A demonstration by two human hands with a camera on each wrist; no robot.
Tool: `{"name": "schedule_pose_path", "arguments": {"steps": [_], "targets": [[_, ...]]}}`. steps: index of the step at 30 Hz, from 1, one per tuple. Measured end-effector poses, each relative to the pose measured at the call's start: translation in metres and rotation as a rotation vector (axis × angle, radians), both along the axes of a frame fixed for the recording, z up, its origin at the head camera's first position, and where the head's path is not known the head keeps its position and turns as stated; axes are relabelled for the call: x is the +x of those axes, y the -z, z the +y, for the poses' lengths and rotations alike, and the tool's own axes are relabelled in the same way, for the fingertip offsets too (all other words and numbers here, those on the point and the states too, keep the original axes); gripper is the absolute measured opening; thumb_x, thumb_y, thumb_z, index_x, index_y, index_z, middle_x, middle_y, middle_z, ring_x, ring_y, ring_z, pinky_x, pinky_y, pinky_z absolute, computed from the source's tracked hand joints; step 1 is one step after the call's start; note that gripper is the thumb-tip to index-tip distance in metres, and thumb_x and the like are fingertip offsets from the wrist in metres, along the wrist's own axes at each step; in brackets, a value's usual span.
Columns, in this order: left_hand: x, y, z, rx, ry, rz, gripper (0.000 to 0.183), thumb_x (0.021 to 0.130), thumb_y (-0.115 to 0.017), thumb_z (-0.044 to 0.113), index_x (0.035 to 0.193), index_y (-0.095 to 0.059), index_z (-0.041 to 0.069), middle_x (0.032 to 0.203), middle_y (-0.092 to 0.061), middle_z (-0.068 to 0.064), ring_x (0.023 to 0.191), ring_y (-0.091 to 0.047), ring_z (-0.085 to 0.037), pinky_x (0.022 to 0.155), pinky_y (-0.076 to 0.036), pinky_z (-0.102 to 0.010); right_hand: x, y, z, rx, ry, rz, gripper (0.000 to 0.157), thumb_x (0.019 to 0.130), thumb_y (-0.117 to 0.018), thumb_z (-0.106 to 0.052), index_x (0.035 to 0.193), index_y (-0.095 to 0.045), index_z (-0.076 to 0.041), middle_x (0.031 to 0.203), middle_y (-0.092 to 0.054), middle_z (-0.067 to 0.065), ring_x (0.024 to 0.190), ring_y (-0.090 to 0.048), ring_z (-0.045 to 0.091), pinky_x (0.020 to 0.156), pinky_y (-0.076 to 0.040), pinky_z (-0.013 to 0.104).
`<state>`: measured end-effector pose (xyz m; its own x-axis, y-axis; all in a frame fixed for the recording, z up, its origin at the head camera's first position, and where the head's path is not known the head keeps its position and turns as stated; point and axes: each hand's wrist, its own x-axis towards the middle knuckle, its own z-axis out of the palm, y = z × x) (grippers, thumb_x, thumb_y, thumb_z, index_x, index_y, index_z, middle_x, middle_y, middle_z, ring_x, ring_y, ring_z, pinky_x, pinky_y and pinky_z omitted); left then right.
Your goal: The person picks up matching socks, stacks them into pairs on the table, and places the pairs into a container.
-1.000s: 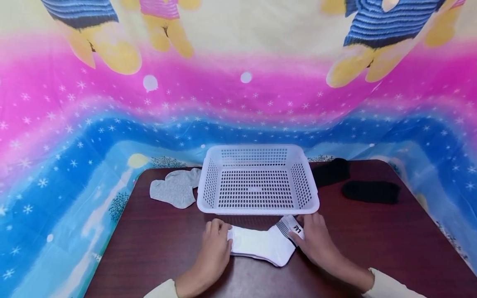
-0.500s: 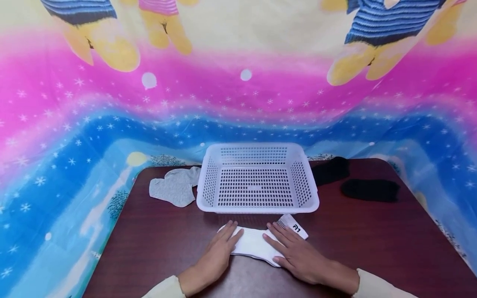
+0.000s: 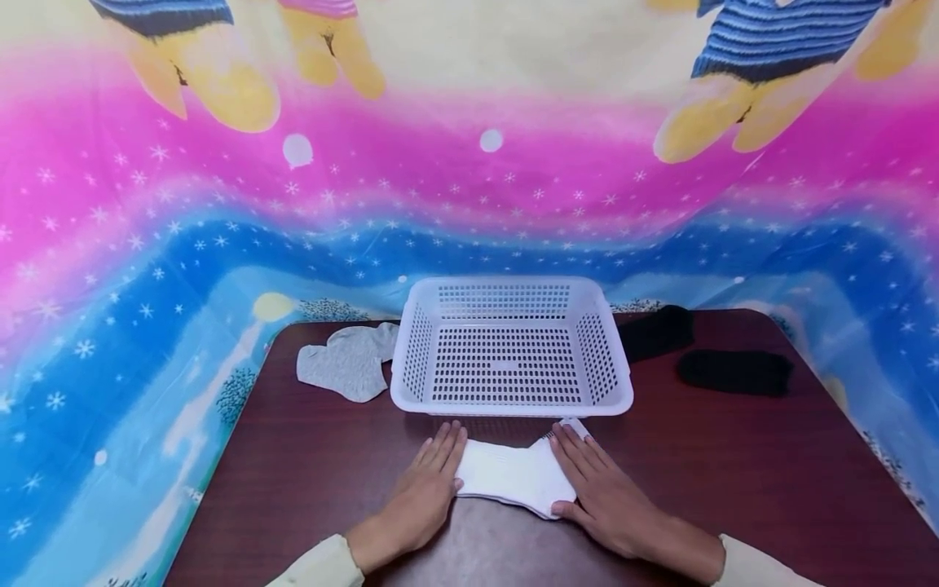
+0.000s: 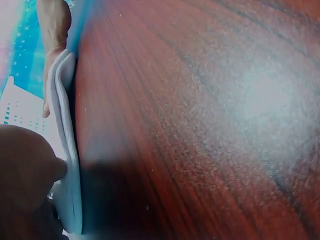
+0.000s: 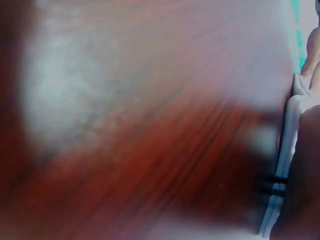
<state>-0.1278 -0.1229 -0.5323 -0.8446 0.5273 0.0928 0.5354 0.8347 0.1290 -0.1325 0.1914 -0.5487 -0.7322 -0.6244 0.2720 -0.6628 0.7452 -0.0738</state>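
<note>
A pair of white socks, one laid on the other, lies flat at the front of the table. My left hand rests on their left end with straight fingers. Across the cuff end at the right lies my right hand, fingers straight too, hiding most of the striped cuff. In the left wrist view the layered edge of the socks shows beside my left hand, with the right hand farther up. The right wrist view catches the socks' edge, with dark stripes low down.
Behind the socks stands a white plastic basket with nothing in it. Grey socks lie to its left. To its right are two black socks, one beside the basket and one farther right. A printed cloth hangs behind the table.
The hands have gone from fingers curled at the sock ends to lying flat on the socks. Over the last half second the right hand has shifted toward the cuff, exposing more of the middle.
</note>
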Motion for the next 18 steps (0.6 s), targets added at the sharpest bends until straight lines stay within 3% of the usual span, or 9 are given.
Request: {"name": "schedule_pose_path", "arguments": {"steps": [4, 8, 13, 18], "targets": [[0.004, -0.005, 0.007, -0.012, -0.001, 0.085, 0.06, 0.098, -0.049, 0.023, 0.147, -0.029, -0.006, 0.153, -0.029, -0.024, 0.143, -0.027, -0.035, 0.113, -0.031, -0.045, 0.003, -0.004, -0.001, -0.03, 0.045, -0.006, 0.079, 0.093, -0.051, -0.052, 0.146, -0.032, 0.003, 0.157, -0.022, 0.019, 0.143, -0.027, 0.035, 0.12, -0.006, 0.034], [0.007, -0.009, 0.017, -0.019, 0.1, 0.17, 0.053, 0.098, -0.048, 0.023, 0.145, -0.037, 0.001, 0.152, -0.034, -0.02, 0.142, -0.032, -0.033, 0.112, -0.033, -0.044, 0.002, -0.007, -0.006, -0.057, -0.029, 0.015, 0.077, 0.091, -0.054, -0.053, 0.146, -0.037, -0.002, 0.157, -0.026, 0.016, 0.143, -0.029, 0.034, 0.119, -0.01, 0.034], [0.007, -0.005, 0.019, -0.073, 0.166, 0.187, 0.052, 0.093, -0.052, 0.016, 0.144, -0.044, 0.015, 0.153, -0.035, -0.014, 0.142, -0.033, -0.028, 0.111, -0.034, -0.043, 0.0, -0.006, -0.006, -0.031, -0.136, -0.001, 0.073, 0.091, -0.054, -0.054, 0.149, -0.036, -0.012, 0.156, -0.03, 0.01, 0.142, -0.032, 0.03, 0.118, -0.007, 0.028], [0.003, -0.004, 0.011, -0.062, 0.194, 0.214, 0.061, 0.082, -0.054, 0.001, 0.141, -0.049, 0.016, 0.149, -0.04, -0.016, 0.139, -0.038, -0.03, 0.108, -0.038, -0.044, -0.004, -0.001, 0.003, -0.023, -0.103, 0.003, 0.079, 0.09, -0.054, -0.058, 0.148, -0.035, -0.008, 0.157, -0.029, 0.011, 0.142, -0.032, 0.03, 0.119, -0.009, 0.03]]}}
